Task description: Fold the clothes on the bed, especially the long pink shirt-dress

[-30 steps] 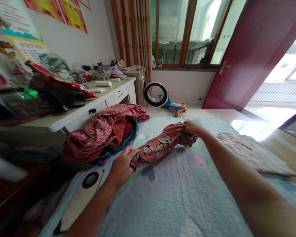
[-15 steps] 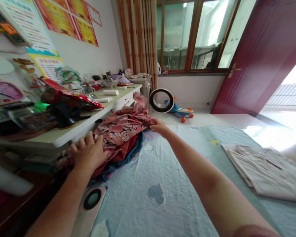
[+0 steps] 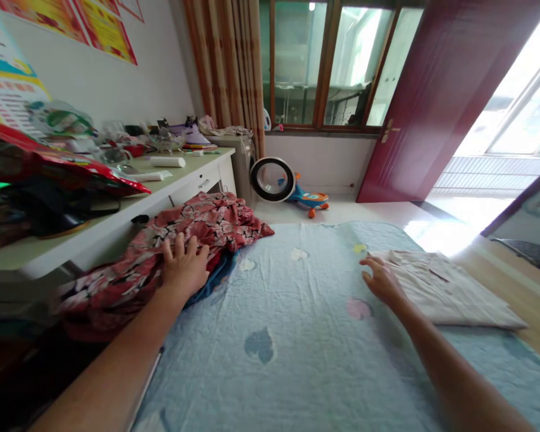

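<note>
A crumpled heap of clothes lies along the left side of the bed, topped by a red floral garment (image 3: 202, 219). On its near side rests my left hand (image 3: 184, 264), fingers spread over the cloth. A dark blue garment (image 3: 216, 279) shows from under the red one. My right hand (image 3: 382, 280) is at the left edge of a folded light beige garment (image 3: 450, 288), with its fingers apart and nothing seen in them. Whether it touches that garment I cannot tell. Both lie on a light blue quilted bed cover (image 3: 306, 348) with heart shapes.
A long desk (image 3: 171, 192) crowded with items runs along the left wall. Beyond the bed stand a washing machine (image 3: 242, 162) with its round door (image 3: 272, 179) swung out, and a blue and orange ride-on toy (image 3: 308, 198). A dark red door (image 3: 400, 96) stands open at right.
My right hand has let go of the red floral garment and moved right to the folded beige garment. The red garment has settled lower on the heap. The view has shifted right.
</note>
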Tool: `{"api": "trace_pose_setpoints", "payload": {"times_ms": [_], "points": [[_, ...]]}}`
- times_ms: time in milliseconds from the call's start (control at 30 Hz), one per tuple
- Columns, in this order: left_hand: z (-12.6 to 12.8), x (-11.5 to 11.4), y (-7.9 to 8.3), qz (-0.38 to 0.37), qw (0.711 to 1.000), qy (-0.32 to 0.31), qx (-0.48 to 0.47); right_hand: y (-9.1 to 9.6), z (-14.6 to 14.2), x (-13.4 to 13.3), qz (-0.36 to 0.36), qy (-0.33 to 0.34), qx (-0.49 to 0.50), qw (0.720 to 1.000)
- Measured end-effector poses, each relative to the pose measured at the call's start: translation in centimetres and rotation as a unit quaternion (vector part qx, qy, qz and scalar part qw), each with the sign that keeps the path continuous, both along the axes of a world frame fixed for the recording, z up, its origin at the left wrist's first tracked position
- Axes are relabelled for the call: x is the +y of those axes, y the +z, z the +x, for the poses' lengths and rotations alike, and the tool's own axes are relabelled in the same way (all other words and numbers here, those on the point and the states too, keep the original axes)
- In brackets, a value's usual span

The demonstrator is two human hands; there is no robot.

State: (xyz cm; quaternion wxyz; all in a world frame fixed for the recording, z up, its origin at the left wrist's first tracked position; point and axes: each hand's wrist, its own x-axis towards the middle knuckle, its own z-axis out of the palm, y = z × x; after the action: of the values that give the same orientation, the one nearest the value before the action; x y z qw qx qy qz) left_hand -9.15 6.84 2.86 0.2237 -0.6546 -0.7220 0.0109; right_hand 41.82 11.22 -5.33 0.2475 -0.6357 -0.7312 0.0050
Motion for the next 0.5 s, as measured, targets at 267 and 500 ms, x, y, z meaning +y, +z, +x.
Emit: {"api": "trace_pose_setpoints", "payload": {"times_ms": [267, 500], "points": [[6.7, -1.4, -1.5, 0.008, 0.992, -0.123, -0.035, 1.0, 7.9, -4.7, -0.12, -0.217, -0.15, 0.957], [13.5, -3.6, -6.9, -0.163, 0.957, -0.211, -0.116, 2.4, 8.0, -4.8, -0.129, -0.202, -0.148, 0.959]]}}
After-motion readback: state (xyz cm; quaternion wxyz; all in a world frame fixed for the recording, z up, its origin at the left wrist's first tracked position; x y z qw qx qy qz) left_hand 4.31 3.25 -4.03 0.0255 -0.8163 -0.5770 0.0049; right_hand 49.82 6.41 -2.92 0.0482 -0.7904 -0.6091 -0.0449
